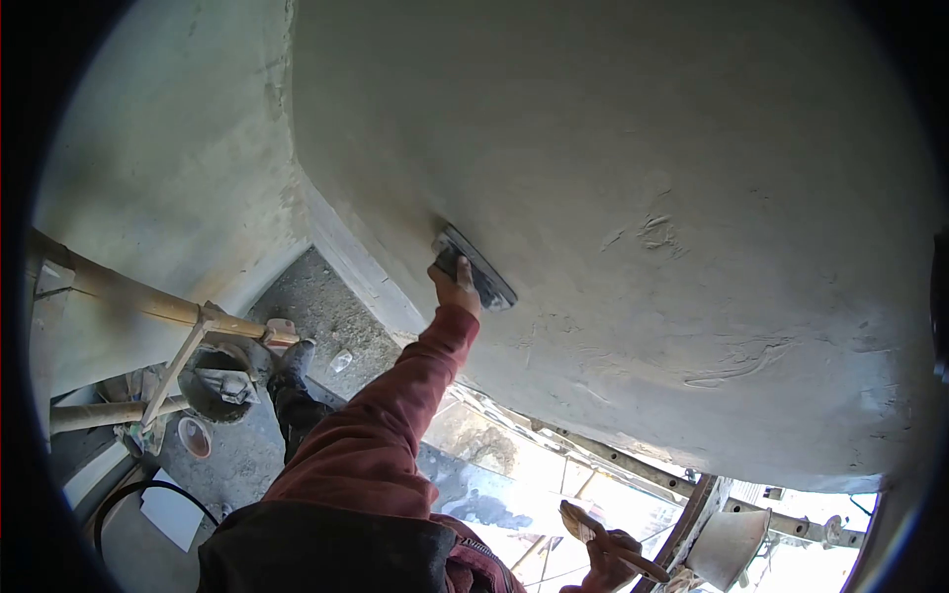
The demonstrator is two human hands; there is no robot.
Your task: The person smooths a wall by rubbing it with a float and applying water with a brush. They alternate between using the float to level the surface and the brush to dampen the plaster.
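Observation:
My left hand (456, 291), at the end of a red sleeve, is closed around the grip of a plastering trowel (484, 275). The trowel's long blade lies against the grey plastered wall (593, 148), left of the wall's middle. Low on the right, my right hand (615, 561) is wrapped round the wooden handle of a brush (583, 522), its broad end pointing up and left, apart from the wall. To the right of the trowel, the plaster shows rough patches and ridges (736, 364).
A wooden ladder-like frame (163, 304) leans at the left. Beside it stand a dark bucket (213, 400) with tools in it and a small bowl (195, 438). My foot (295, 358) is on the dusty floor. A window opening with metal bars (633, 465) lies below the wall.

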